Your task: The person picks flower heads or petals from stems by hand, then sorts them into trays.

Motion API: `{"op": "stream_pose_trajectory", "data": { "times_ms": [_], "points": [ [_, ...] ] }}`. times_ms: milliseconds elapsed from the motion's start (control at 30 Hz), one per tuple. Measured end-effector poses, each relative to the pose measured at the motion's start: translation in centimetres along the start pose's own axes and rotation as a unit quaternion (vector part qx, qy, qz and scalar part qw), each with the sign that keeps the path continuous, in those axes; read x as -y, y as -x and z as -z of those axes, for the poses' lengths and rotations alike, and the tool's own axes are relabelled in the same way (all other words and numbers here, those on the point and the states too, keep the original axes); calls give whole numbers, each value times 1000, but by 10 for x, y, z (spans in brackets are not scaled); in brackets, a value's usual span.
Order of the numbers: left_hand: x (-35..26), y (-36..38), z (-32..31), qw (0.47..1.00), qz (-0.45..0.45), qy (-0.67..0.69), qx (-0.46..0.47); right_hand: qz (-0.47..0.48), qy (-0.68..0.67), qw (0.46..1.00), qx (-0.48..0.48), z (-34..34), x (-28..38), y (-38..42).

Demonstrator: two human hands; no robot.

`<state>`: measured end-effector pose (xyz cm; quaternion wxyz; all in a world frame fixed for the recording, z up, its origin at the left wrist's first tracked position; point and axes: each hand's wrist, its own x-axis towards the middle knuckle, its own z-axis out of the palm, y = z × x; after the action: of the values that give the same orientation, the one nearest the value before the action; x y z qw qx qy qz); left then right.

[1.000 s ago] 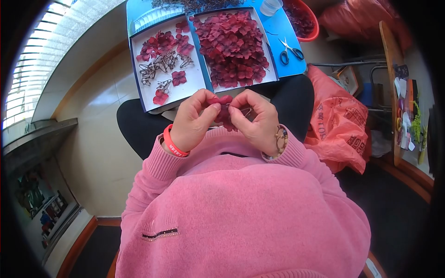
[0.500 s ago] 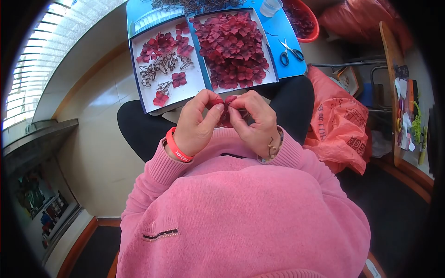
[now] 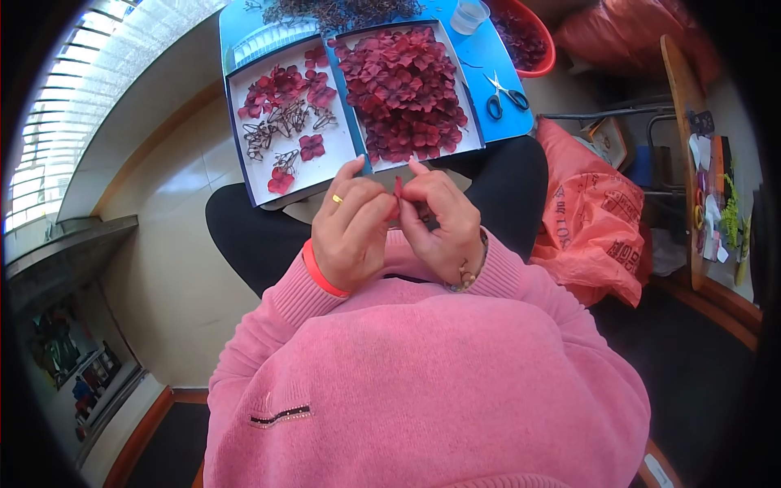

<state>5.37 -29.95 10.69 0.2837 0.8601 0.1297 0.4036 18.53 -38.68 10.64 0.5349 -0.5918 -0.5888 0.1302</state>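
My left hand [image 3: 355, 228] and my right hand [image 3: 440, 218] meet in front of my pink sweater, fingertips pinched together on a small red petal piece [image 3: 398, 189]. Most of that piece is hidden by the fingers. Just beyond them lies a shallow box with two white trays. The left tray [image 3: 326, 166] holds several loose red flowers [image 3: 311, 147] and thin brown stems [image 3: 289, 118]. In the right tray [image 3: 469, 138] is a big heap of dark red petal flowers [image 3: 403, 89].
Black-handled scissors [image 3: 507, 96] and a clear cup [image 3: 469, 16] rest on the blue table [image 3: 511, 122]. More brown stems [image 3: 350, 11] lie at its far edge. A red basin [image 3: 547, 58] stands beyond the right side, and a red plastic bag [image 3: 594, 215] is right of my leg.
My left hand has turned so its back and ring show, and its fingers have shifted. The dark red material hanging below the fingertips is now mostly out of sight.
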Motion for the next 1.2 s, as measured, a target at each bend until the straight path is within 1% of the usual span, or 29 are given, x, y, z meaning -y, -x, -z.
{"op": "stream_pose_trajectory", "data": {
  "times_ms": [33,133,167,200,233,333,433,533,633,833,933,1067,1100,1200],
  "points": [
    [0,1,-2,1000,-9,0,-10,-9,-11,1000,-5,0,0,0],
    [-2,3,-4,999,-36,-15,-35,-82,-90,992,-32,-3,-1,4],
    [-2,3,-4,998,-48,-30,-40,-153,-188,969,-35,-2,4,4],
    [-3,3,-4,996,-61,-45,-45,-223,-282,932,-36,0,11,3],
    [-3,3,-3,997,-57,-40,-43,-292,-371,881,-37,2,15,2],
    [-2,4,-3,997,-44,-13,-56,-293,-410,864,-4,7,15,-1],
    [0,6,-3,997,-37,-14,-72,-285,-444,849,-10,4,17,-3],
    [-2,2,0,996,-43,-28,-69,-268,-419,867,-5,5,13,-1],
    [-5,-2,4,996,-52,-52,-59,-260,-416,871,-23,3,15,-3],
    [-10,-15,16,994,-74,-75,-1,-266,-384,884,-21,5,19,-7],
    [-4,-15,15,998,-44,-32,-23,-311,-415,854,-37,1,15,-9],
    [-8,-4,6,987,54,118,-96,-293,-402,867,-17,0,18,-7],
    [-11,-4,6,986,49,116,-109,-288,-393,873,-15,-1,20,-5],
    [-14,-1,6,995,-12,50,-80,-285,-367,885,-33,-3,26,-2]
  ]
}}
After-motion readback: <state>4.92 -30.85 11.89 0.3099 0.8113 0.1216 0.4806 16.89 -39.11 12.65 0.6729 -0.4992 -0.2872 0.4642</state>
